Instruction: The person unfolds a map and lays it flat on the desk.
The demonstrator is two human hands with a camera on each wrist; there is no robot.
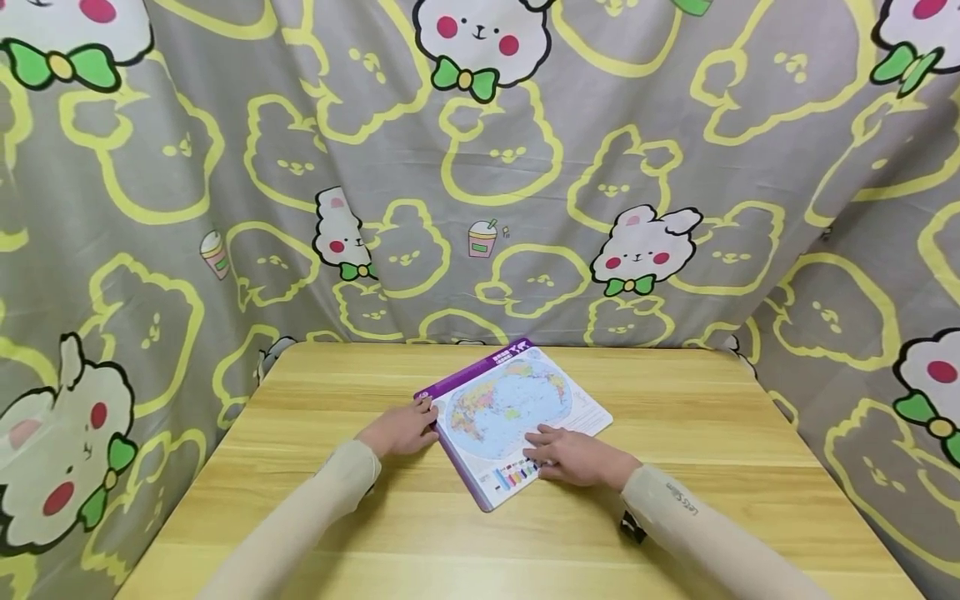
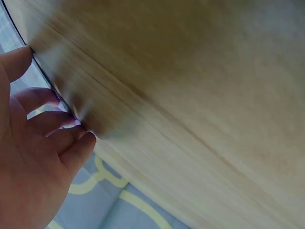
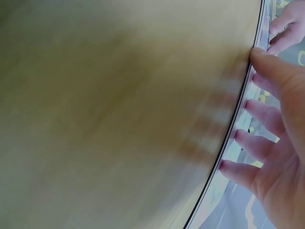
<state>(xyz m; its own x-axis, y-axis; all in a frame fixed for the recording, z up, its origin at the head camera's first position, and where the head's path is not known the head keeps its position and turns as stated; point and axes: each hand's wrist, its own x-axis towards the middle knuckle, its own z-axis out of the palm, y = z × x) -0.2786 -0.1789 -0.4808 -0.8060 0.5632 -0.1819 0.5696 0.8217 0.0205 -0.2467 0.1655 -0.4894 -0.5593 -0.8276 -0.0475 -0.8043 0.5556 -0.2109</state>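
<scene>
A flat rectangular world map board [image 1: 517,400] with a purple strip along its far edge lies at an angle on the wooden table. My left hand [image 1: 401,427] touches the board's left edge near its purple corner. In the left wrist view the left fingers [image 2: 43,119] are slightly bent, with their tips along that edge. Over the board's near right edge lies my right hand [image 1: 577,457], fingertips resting on the printed face and covering part of the colour bars. The right wrist view shows the right fingers [image 3: 257,143] spread along the glossy edge.
The wooden table [image 1: 300,492] extends around the board on all sides. Behind it and to both sides hangs a grey curtain [image 1: 405,158] printed with yellow outlines and white rabbits. A small dark object [image 1: 632,527] shows beneath the right wrist.
</scene>
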